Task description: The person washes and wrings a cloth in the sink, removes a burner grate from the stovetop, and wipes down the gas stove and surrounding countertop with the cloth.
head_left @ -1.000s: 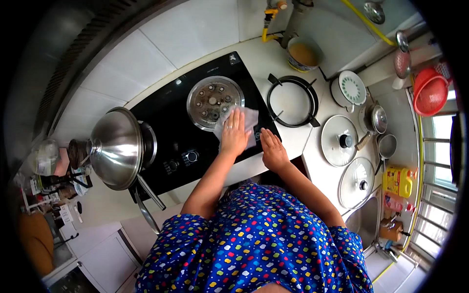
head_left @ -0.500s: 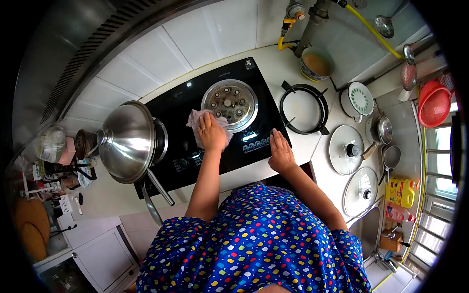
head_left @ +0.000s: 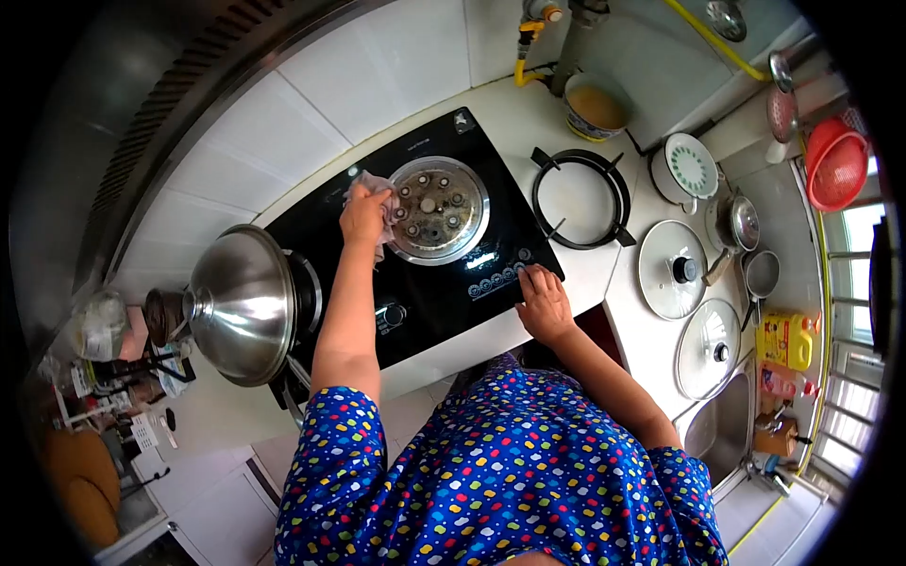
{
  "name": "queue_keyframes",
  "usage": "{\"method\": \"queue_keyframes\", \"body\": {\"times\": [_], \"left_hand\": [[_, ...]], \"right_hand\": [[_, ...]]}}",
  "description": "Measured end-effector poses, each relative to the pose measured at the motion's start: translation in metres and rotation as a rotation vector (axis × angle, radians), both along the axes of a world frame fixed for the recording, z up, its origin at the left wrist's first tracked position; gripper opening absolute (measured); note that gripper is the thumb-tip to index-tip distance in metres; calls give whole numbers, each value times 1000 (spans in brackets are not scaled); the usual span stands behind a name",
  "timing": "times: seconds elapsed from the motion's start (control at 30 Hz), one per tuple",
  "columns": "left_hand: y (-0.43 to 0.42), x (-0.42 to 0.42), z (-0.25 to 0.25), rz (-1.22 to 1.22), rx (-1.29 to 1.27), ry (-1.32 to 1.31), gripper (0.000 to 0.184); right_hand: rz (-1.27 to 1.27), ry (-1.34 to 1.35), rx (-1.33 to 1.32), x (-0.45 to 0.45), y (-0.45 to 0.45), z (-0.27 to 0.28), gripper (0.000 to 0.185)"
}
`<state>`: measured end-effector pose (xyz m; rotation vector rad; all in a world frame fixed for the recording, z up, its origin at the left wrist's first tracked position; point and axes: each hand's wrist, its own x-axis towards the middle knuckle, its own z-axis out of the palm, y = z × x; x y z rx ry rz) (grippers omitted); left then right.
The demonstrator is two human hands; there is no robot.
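One cloth (head_left: 388, 224) pinched in left hand (head_left: 363, 217), just left of burner (head_left: 437, 209); right hand (head_left: 545, 304), fingers loosely bent, at stove (head_left: 436, 319) edge.

No word, brand or number can be read; the stove (head_left: 439, 325) bears a short line of pale lettering (head_left: 418, 144) near its back edge, too small to make out; a sticker (head_left: 462, 121) with a light figure sits at its back right corner, the figure unclear; a row of round pale symbols (head_left: 495, 281) runs along its front right part, their meaning illegible; small marks stand beside the knob (head_left: 392, 316), likewise too fine; the yellow jug (head_left: 785, 341) carries a label with red and dark print, blurred; the pink bottle (head_left: 780, 382) wears a label, also unreadable.
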<state>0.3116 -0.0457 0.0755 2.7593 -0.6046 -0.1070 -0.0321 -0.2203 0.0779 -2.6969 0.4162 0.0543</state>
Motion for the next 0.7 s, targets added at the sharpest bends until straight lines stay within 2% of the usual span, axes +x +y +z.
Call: {"method": "queue_keyframes", "body": {"times": [0.07,0.2,0.33,0.53,0.63,0.7], "left_hand": [[0,4,0,-145,-14,-16,32],[-19,25,-2,-221,-88,-83,28],[-40,60,-13,-256,4,-31,29],[-84,66,2,-281,143,82,32],[-105,65,-10,-430,1,91,31],[-134,41,-1,-532,-13,191,29]], "right_hand": [[-19,31,-9,2,-1,2,64],[12,79,-14,3,1,0,65],[19,82,-26,2,3,3,65],[-10,78,-66,1,7,4,57],[-25,63,-88,1,10,1,52],[-32,65,-105,1,11,1,50]]}}
